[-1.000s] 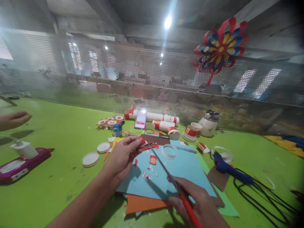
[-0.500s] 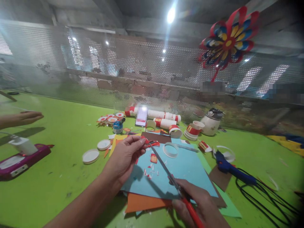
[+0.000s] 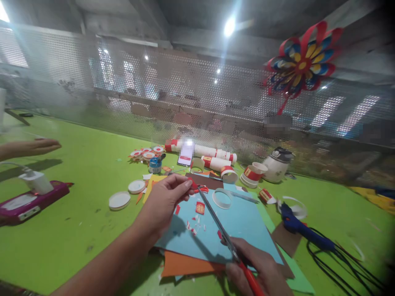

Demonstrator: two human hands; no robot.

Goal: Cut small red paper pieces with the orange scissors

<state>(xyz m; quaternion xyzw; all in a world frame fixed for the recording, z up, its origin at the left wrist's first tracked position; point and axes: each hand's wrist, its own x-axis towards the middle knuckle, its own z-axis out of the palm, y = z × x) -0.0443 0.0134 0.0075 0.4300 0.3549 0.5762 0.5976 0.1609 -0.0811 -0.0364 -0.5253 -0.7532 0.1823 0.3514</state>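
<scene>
My left hand (image 3: 165, 201) pinches a small red paper piece (image 3: 199, 189) over a light blue paper sheet (image 3: 243, 222). My right hand (image 3: 262, 269) grips red-handled scissors (image 3: 222, 230) at the bottom edge, with the blades running up to the red piece. Tiny red and white clippings (image 3: 194, 224) lie on the blue sheet. An orange sheet (image 3: 185, 265) and a green sheet (image 3: 298, 273) stick out from under it.
A blue glue gun (image 3: 298, 226) with black cord lies right. White rings (image 3: 222, 197), red-banded cups (image 3: 251, 174), tubes (image 3: 212, 154), a phone (image 3: 187, 152) and a white jug (image 3: 277, 164) stand behind. White lids (image 3: 119, 200) and a magenta case (image 3: 24, 203) lie left, near another person's hand (image 3: 33, 146).
The view has drifted slightly, and the scissor blades have closed in on the red piece. The other person's hand at far left has stretched out a little farther.
</scene>
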